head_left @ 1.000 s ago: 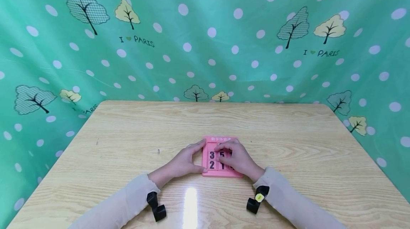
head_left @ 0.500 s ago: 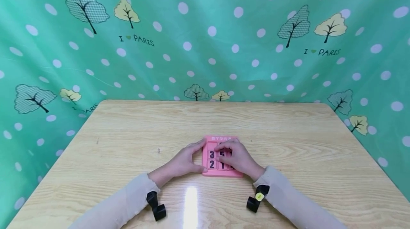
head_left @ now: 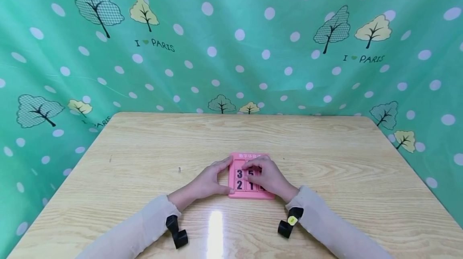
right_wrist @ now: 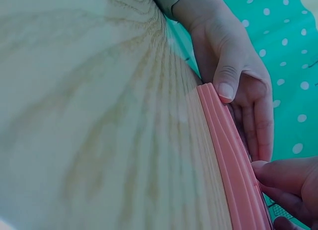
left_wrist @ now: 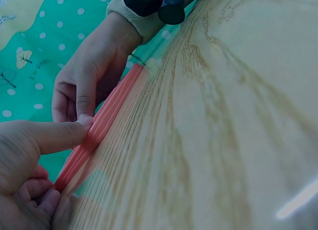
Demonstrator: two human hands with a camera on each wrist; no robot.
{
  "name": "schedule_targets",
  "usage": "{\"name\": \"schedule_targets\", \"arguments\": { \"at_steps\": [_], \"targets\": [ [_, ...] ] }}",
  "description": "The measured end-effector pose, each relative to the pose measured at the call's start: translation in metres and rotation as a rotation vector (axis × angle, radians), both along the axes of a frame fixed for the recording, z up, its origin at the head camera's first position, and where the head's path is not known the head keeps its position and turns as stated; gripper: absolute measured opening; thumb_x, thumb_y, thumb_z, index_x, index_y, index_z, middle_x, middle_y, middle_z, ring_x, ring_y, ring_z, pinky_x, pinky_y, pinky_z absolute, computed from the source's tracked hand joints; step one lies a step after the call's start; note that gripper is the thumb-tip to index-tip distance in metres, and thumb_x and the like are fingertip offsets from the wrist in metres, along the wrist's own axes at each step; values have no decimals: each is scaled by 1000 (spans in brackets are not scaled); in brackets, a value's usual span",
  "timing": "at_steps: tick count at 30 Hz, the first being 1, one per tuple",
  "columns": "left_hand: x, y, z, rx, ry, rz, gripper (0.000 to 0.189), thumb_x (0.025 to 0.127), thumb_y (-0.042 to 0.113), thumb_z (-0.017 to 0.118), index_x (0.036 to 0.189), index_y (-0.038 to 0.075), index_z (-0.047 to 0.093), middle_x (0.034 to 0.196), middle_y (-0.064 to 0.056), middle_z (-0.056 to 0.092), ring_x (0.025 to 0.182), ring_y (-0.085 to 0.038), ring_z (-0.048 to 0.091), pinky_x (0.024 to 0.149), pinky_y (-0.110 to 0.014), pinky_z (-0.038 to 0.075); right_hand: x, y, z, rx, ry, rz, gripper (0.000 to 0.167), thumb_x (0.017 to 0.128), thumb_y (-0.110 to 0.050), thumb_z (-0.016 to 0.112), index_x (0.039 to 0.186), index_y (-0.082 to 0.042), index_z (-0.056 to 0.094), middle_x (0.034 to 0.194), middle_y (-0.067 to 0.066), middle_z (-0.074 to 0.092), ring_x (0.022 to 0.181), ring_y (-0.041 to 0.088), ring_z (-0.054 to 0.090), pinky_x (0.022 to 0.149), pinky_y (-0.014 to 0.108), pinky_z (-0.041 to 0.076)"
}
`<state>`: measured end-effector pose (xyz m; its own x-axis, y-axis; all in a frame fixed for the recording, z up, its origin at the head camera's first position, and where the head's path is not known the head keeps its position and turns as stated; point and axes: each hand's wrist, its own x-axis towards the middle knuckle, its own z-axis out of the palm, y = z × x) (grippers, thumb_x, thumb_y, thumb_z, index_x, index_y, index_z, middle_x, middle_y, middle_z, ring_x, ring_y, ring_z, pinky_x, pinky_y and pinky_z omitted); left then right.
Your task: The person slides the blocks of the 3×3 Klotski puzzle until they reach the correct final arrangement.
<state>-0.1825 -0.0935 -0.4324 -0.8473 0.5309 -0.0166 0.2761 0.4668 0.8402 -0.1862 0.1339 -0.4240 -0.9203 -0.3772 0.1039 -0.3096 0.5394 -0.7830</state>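
A pink sliding number puzzle (head_left: 251, 196) lies flat on the wooden table. My left hand (head_left: 207, 181) holds its left side, the thumb at the near corner and the index finger at the far one. Over the right part of the board, my right hand (head_left: 272, 176) bends its fingers down, with thumb and index fingertips on the tiles. Visible are the 3 tile (head_left: 239, 174), the 2 tile (head_left: 239, 185) and the 1 tile (head_left: 251, 186); the 5 tile is partly covered. The far left slot (head_left: 239, 164) has no tile. The right hand hides most of the right column.
The wooden table (head_left: 144, 150) spreads around the puzzle, with a bright light reflection (head_left: 215, 231) near the front. A green dotted curtain (head_left: 231, 66) with printed trees hangs behind and at both sides. Black wrist cameras sit on both sleeves.
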Motion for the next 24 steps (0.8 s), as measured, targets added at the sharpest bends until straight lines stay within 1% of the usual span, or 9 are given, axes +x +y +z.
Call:
{"name": "schedule_targets", "arguments": {
  "at_steps": [5,13,20,24],
  "targets": [
    [0,-1,0,16,2,-7,94,71,23,81,147,6,29,154,-7,26,141,-29,22,115,-48,18,-1,0,0,5,16,6,23,78,-8,75,100,-16,73,98,-5,62,97,15,46,84,33,43],
    [0,0,0,22,-5,-10,94,72,23,81,148,7,28,154,-7,25,141,-29,22,114,-48,18,-1,-2,-1,4,-7,-15,23,78,-7,74,99,-17,73,98,-4,60,96,16,46,82,32,43],
    [2,0,2,3,-11,-8,95,72,23,81,149,8,26,155,-4,23,141,-26,21,115,-45,19,-3,-3,-1,-9,-6,-20,24,78,-5,73,100,-15,73,99,-1,61,97,18,46,84,34,42],
    [1,0,2,8,-6,-12,95,72,23,80,148,7,26,155,-5,23,141,-27,21,115,-46,19,-5,-4,-1,-3,3,-31,25,78,-4,73,100,-16,73,100,-2,62,98,18,46,85,34,43]
  ]
}}
